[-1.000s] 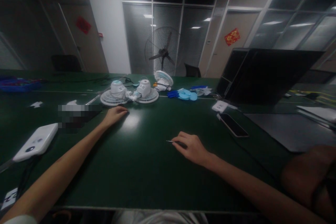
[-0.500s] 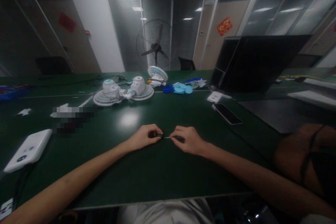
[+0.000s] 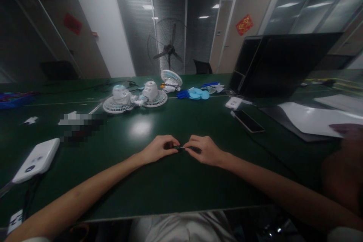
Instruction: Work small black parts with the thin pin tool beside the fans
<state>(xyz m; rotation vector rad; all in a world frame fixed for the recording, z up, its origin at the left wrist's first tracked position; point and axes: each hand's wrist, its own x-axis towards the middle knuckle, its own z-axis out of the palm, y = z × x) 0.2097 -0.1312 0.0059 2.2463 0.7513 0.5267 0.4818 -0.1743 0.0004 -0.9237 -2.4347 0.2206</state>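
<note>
Low over the green table (image 3: 170, 185), my two hands face each other almost fingertip to fingertip. My left hand (image 3: 159, 149) is closed, pinching a small dark green piece (image 3: 177, 147) between thumb and fingers. My right hand (image 3: 208, 150) is closed too, its thumb and forefinger on a thin metal-shafted tool (image 3: 183, 147). A short bright length of the shaft shows in the gap and meets the green piece. The rest of the tool is hidden or dark under my right fingers, so its exact kind cannot be made out.
Small white fan units (image 3: 120, 98) lie beyond my hands, beside light-blue discs (image 3: 198, 93). A phone (image 3: 248, 121) and a black monitor (image 3: 283, 66) are to the right. Another person's hand (image 3: 347, 130) is at white paper (image 3: 312, 119). A white device (image 3: 36, 160) lies left.
My hands have come slightly closer, and less of the metal shaft shows between them. At right, the other person's arm has moved and white paper now lies over the dark mat.
</note>
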